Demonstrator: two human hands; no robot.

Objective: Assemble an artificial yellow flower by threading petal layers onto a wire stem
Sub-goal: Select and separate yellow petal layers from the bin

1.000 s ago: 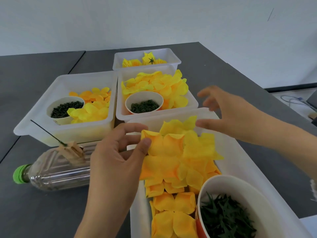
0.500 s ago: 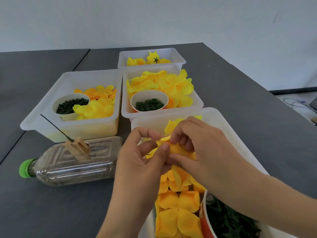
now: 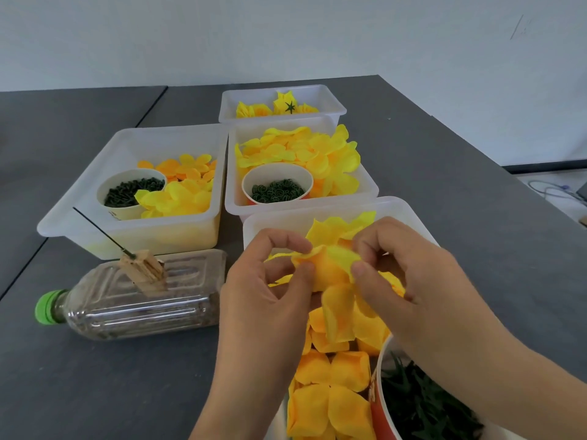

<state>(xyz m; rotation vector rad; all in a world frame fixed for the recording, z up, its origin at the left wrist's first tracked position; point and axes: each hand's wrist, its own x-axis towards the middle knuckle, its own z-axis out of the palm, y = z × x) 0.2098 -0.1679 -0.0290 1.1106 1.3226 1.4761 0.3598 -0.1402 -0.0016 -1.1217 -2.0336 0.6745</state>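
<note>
Petal layer (image 3: 330, 268), thin, limp and near weightless, hangs over the near bin (image 3: 409, 217), pinched at its edges by left hand (image 3: 270, 296) and right hand (image 3: 409, 281); it likely handles best held close to its centre.

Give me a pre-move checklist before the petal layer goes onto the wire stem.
1. Petal layer in both hands' grip: ok, left hand and right hand pinch it.
2. Single layer separated: cannot tell, more petals hang below.
3. Wire stem upright and free: ok, clamped in clothespin on bottle, tilted.
4. Centre hole located: cannot tell.
5. Path to stem clear: ok.
</note>
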